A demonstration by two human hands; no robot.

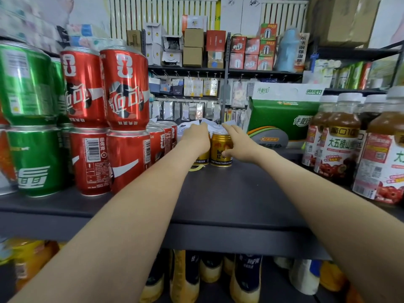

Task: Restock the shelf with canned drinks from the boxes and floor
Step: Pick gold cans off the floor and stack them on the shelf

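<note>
Two bare arms reach to the back of a dark shelf point(218, 204). The right hand point(237, 143) wraps thumb and fingers round a gold Red Bull can point(219, 149) standing upright there. The left hand point(195, 136) covers a second gold can point(202, 158) just beside it, apparently clasping it. Stacked red cola cans point(126, 90) stand to the left, hawthorn drink bottles point(341, 145) to the right.

The gold can point(217, 147) read "红牛", with "Vitamin Functional" along its base. The second gold can point(202, 159) showed "功能饮料". The green pack point(282, 114) bore "伴相知" on top and front. A bottle point(342, 149) label read "大五棱山". The lower red can point(90, 165) carried a barcode. On the upper red cans point(126, 88) the script stood upside down.
</note>
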